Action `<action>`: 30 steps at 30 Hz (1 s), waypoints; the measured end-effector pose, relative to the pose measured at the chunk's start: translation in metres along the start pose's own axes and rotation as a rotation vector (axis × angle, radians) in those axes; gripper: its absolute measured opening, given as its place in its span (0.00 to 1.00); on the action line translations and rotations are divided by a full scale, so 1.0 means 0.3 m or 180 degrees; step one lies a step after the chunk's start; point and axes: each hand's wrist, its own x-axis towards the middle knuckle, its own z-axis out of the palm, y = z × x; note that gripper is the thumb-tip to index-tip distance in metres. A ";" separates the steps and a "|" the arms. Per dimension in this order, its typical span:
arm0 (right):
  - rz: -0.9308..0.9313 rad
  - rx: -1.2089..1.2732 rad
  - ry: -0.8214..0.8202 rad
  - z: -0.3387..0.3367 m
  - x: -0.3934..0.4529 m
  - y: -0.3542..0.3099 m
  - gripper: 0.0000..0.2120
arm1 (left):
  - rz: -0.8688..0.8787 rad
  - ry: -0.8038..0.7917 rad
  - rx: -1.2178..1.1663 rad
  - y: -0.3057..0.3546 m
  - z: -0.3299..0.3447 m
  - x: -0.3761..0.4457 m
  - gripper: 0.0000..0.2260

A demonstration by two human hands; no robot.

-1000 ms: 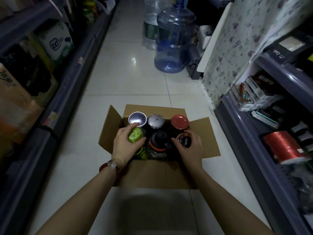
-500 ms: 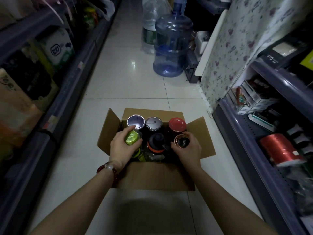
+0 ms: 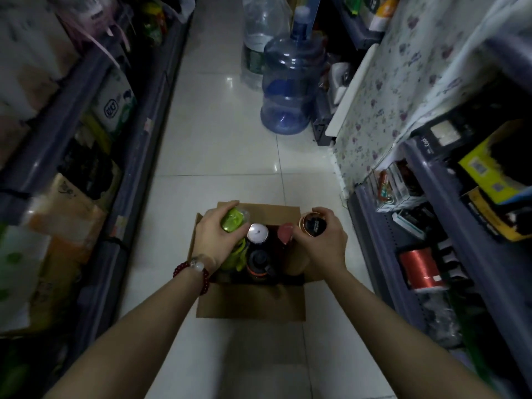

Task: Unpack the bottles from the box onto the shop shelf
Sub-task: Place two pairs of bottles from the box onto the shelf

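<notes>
An open cardboard box point(image 3: 250, 305) stands on the aisle floor below me. My left hand point(image 3: 214, 236) grips the green-lidded bottle point(image 3: 233, 221) by its top, raised above the box's left side. My right hand point(image 3: 325, 240) grips a dark bottle with a copper-rimmed cap point(image 3: 313, 224), raised above the right side. Still in the box stand a silver-capped bottle point(image 3: 258, 233), a red-capped bottle point(image 3: 285, 233) and a black bottle with an orange ring point(image 3: 259, 262).
Shop shelves point(image 3: 449, 254) with boxed goods and a red roll point(image 3: 421, 267) line the right; stocked shelves point(image 3: 95, 214) line the left. Two large blue water jugs point(image 3: 289, 90) stand further up the tiled aisle.
Both hands have lifted their bottles up out of the box, the left one with the green lid, the right one with the copper cap. My view has risen higher above the box.
</notes>
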 end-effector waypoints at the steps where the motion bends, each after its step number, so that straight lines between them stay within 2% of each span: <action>1: -0.0008 -0.0010 -0.0007 -0.042 0.004 -0.058 0.26 | 0.0005 -0.0004 0.0021 0.064 -0.034 0.012 0.23; 11: 0.0058 0.0037 0.0084 -0.465 0.062 -0.648 0.25 | -0.0004 -0.0068 -0.0074 0.686 -0.377 0.079 0.25; 18: -0.0191 0.0102 0.0099 -0.787 0.099 -1.051 0.22 | 0.0132 -0.0085 -0.0054 1.162 -0.581 0.109 0.25; 21: -0.0351 0.0043 0.0059 -0.923 0.118 -1.202 0.20 | 0.0208 -0.0103 -0.0029 1.366 -0.653 0.118 0.24; 25: -0.0398 0.0185 0.0017 -1.103 0.131 -1.386 0.26 | 0.0341 -0.0227 0.0007 1.616 -0.738 0.119 0.23; 30: -0.0447 0.0267 0.0273 -1.296 0.134 -1.547 0.22 | 0.0593 -0.0283 0.0051 1.862 -0.797 0.132 0.22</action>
